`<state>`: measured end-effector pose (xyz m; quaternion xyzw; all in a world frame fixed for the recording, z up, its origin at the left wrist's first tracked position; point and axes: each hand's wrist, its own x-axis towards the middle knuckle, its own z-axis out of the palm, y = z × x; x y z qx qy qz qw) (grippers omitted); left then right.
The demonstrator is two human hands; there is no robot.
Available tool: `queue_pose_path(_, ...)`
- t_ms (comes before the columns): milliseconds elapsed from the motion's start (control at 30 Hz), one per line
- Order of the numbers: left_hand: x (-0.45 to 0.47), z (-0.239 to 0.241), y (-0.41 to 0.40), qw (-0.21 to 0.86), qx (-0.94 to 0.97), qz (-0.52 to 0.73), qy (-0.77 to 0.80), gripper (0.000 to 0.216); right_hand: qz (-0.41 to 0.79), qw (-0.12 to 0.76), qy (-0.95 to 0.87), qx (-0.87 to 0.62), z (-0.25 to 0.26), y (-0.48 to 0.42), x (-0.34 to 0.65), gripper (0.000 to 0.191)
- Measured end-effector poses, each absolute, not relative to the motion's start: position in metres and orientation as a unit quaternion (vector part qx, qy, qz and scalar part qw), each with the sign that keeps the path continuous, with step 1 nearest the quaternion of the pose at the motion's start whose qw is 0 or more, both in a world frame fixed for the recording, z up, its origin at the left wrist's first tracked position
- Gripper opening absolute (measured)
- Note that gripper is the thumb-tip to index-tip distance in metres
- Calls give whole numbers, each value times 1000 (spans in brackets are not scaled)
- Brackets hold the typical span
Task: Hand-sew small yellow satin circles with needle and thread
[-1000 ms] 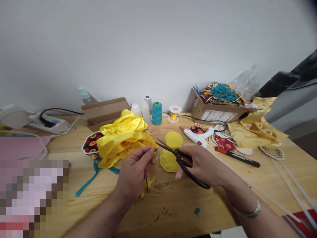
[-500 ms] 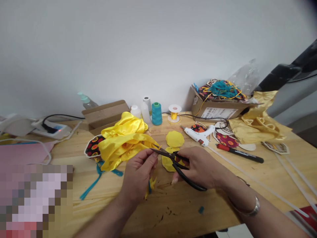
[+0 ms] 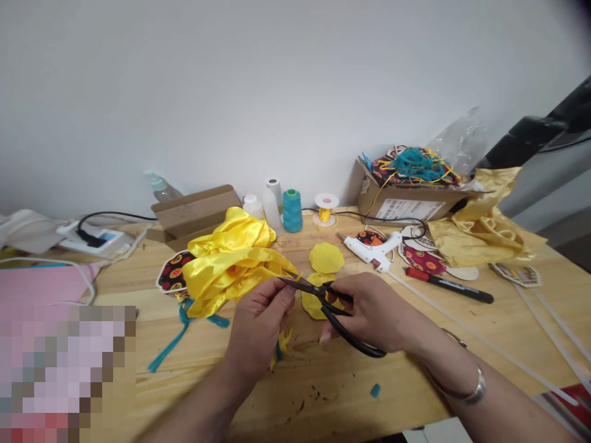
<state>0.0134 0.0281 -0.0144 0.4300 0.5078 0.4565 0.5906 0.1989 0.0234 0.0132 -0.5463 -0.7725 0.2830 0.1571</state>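
Note:
My right hand (image 3: 373, 311) grips a pair of black-handled scissors (image 3: 318, 292), with the blades pointing left and slightly parted. Beside the blade tips, my left hand (image 3: 258, 326) is closed in a pinch. A small yellow strip (image 3: 300, 276) shows at the blades; most of what the left fingers hold is hidden. Below that hand, a yellow and teal piece (image 3: 282, 347) pokes out. Shiny yellow satin fabric (image 3: 235, 264) lies bunched just behind the left hand. Two scalloped yellow rounds (image 3: 325, 258) lie behind the scissors, the nearer partly covered by them.
A white glue gun (image 3: 375, 250) and a red-capped black marker (image 3: 450, 285) lie right. Behind stand a teal thread cone (image 3: 292, 212), a yellow thread spool (image 3: 325, 212) and a cardboard box (image 3: 369, 200) of patterned pieces. A teal tassel (image 3: 168, 347) lies left; a power strip (image 3: 104, 243) is farther left.
Both hands and the scissors stay almost in place. The blade tips have shifted very slightly left, and the view has moved a little.

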Motion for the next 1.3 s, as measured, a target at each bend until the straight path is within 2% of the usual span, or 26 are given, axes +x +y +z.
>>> queue_pose_path(500,11,-14,28,598,424,462,499,11,286,147,-773,-547,13,24,199,31)
queue_pose_path(833,11,-17,30,602,400,472,504,11,228,127,-765,-589,15,31,206,38)
queue_pose_path(900,11,-19,31,610,382,479,502,12,181,99,-749,-630,22,30,213,42)
queue_pose_path(1033,10,-17,33,649,331,502,467,20,70,-26,-709,-701,36,16,239,39)
queue_pose_path(1133,10,-12,35,681,269,513,447,31,60,-88,-686,-720,34,-3,263,28)
queue_pose_path(1300,10,-5,35,711,233,497,439,48,113,-100,-673,-724,14,-27,295,16)
